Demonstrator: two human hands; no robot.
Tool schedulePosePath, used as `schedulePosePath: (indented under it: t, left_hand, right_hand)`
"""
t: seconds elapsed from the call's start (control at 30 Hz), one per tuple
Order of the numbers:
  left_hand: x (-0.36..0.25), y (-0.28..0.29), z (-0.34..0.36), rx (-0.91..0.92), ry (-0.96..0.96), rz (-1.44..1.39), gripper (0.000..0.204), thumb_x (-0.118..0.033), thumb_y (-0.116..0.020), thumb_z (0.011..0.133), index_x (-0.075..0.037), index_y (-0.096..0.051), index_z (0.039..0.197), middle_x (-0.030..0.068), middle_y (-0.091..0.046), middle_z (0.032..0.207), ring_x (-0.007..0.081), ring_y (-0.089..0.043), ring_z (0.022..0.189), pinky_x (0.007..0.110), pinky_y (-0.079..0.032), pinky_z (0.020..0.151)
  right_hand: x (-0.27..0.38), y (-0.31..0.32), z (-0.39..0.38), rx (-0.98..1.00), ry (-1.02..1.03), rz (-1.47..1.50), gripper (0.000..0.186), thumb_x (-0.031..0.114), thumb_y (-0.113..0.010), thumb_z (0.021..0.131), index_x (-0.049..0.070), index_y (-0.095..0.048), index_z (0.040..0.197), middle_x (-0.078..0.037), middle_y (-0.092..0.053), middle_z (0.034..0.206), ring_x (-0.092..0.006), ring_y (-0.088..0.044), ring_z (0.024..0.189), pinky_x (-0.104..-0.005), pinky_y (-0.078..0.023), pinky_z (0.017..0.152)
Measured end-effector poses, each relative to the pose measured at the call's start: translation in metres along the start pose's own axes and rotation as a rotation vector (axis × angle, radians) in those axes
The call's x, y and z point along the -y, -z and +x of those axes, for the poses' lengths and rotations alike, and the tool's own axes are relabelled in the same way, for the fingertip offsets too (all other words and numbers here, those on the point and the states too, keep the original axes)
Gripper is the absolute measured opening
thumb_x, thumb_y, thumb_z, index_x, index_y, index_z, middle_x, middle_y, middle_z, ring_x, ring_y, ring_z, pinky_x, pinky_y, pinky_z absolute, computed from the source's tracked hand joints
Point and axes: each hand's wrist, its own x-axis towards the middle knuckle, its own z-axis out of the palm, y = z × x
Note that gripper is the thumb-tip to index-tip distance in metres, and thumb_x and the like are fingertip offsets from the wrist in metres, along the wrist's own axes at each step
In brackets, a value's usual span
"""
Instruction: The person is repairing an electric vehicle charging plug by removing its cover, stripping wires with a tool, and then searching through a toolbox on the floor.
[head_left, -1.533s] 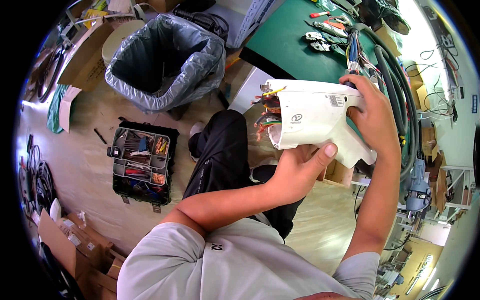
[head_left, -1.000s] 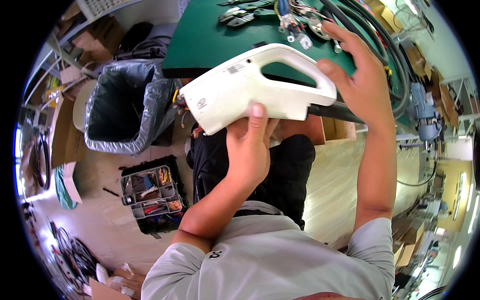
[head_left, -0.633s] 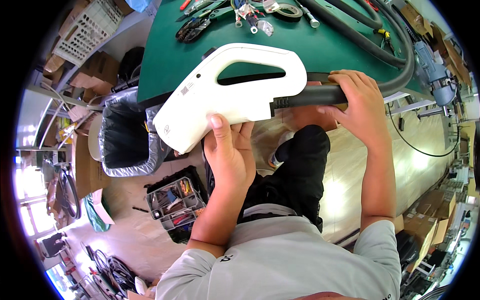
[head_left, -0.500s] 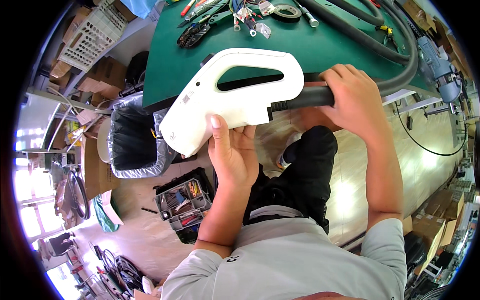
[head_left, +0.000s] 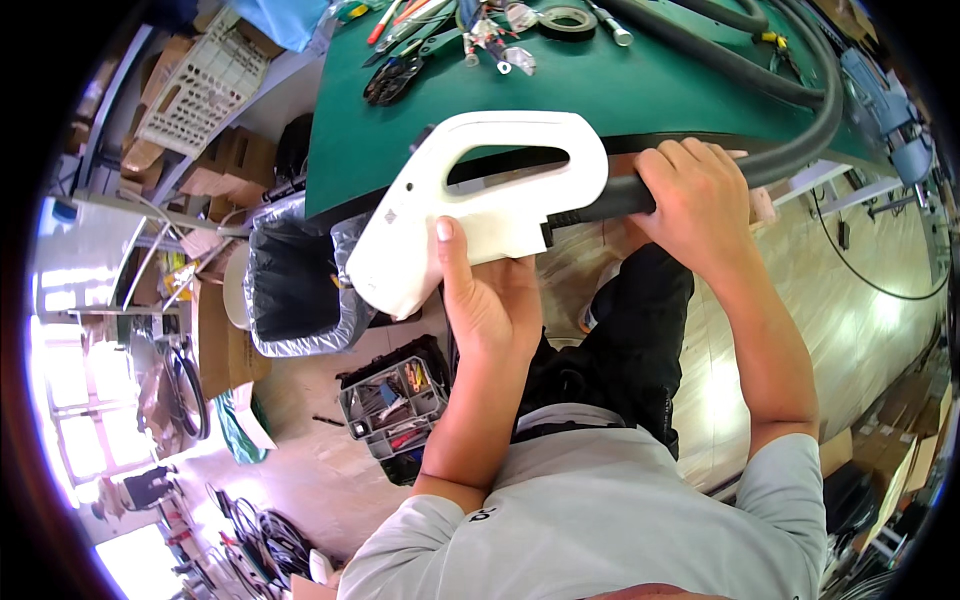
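A white charging gun (head_left: 410,215) with a loop handle is held level in front of me, over the near edge of the green table. My left hand (head_left: 495,310) supports it from below, thumb up along its side and the other fingers partly hidden under the body. Out of its right end runs a thick black cable (head_left: 790,160). My right hand (head_left: 700,200) is wrapped around that cable close to the gun. The gun's front end points down and left.
On the green table (head_left: 420,140) lie a crimping tool (head_left: 395,78), black tape (head_left: 567,22), a bundle of wires (head_left: 490,45) and looped cable. A lined bin (head_left: 295,290) stands at the left. An open toolbox (head_left: 395,400) sits on the floor.
The view has shifted a little. The gun appears slightly smaller and nearer to me, in the same two-handed hold. Nothing has been let go.
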Motion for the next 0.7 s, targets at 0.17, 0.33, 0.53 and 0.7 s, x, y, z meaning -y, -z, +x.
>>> schedulePosePath:
  t: [0.17,0.33,0.53,0.7]
  left_hand:
    - [-0.013,-0.014,-0.001,0.256,-0.196,0.202,0.056,-0.037,-0.048,0.095,-0.007,-0.032,0.139,0.0093,-0.043,0.137,0.025,-0.045,0.124,0.042,-0.04,0.102]
    - [-0.018,-0.042,0.043,0.556,-0.327,0.069,0.08,-0.06,-0.057,0.081,-0.01,-0.032,0.139,0.0096,-0.042,0.137,0.027,-0.043,0.126,0.045,-0.032,0.108]
    - [-0.02,-0.091,0.065,0.511,-0.321,-0.172,0.079,-0.055,-0.067,0.076,-0.004,-0.041,0.13,0.0154,-0.053,0.125,0.0316,-0.05,0.119,0.051,-0.036,0.105]
    - [-0.028,-0.1,0.057,0.403,-0.3,-0.118,0.068,-0.053,-0.066,0.078,-0.005,-0.046,0.122,0.0103,-0.06,0.105,0.0255,-0.058,0.101,0.043,-0.045,0.096]
  right_hand:
    - [-0.004,0.008,0.007,-0.214,-0.022,-0.021,0.041,0.017,-0.081,0.047,0.01,-0.052,0.075,-0.002,-0.053,0.069,-0.0225,-0.055,0.069,-0.0345,-0.046,0.062]
    - [-0.007,0.052,0.039,-0.041,-0.156,-0.019,0.034,0.023,-0.079,0.056,0.008,-0.055,0.076,-0.006,-0.058,0.071,-0.0267,-0.06,0.071,-0.0375,-0.047,0.061]
    - [-0.024,0.078,0.075,0.278,-0.111,0.151,0.024,0.022,-0.072,0.062,0.002,-0.063,0.071,-0.013,-0.062,0.065,-0.0304,-0.063,0.067,-0.0379,-0.05,0.061]
    - [-0.032,0.094,0.1,0.682,-0.248,0.513,0.03,0.022,-0.068,0.06,-0.005,-0.06,0.069,-0.022,-0.055,0.063,-0.0363,-0.057,0.063,-0.0397,-0.045,0.06]
